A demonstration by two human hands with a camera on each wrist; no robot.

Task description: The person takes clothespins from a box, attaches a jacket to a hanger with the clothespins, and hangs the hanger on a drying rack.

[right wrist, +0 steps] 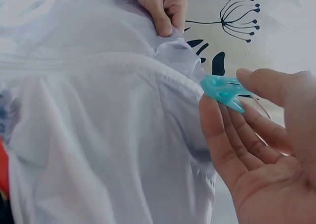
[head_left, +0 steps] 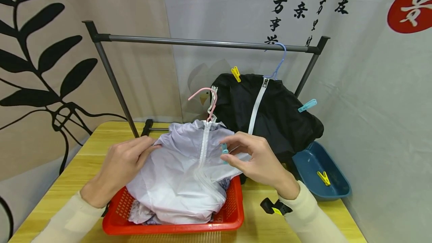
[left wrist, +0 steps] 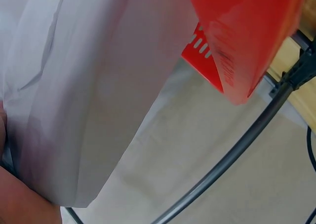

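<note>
A pale lavender-to-white zip jacket (head_left: 175,186) is on a pink hanger (head_left: 214,102), its lower part down in the red basket (head_left: 172,229). My left hand (head_left: 119,166) pinches the jacket at its left shoulder. In the left wrist view, only an edge of that hand (left wrist: 24,199) shows beside the cloth. On the other side, my right hand (head_left: 260,156) holds a teal clothespin (right wrist: 222,89) between thumb and fingers, close in front of the jacket's right shoulder. The right wrist view shows the clothespin apart from my palm, near the collar.
Behind, a grey metal rack (head_left: 202,42) carries a black jacket (head_left: 236,104) on a blue hanger (head_left: 281,61). A yellow clothespin (head_left: 236,74) and a light blue clothespin (head_left: 307,105) are on it. At right stands a blue bin (head_left: 303,164) with another yellow clothespin (head_left: 324,178) inside.
</note>
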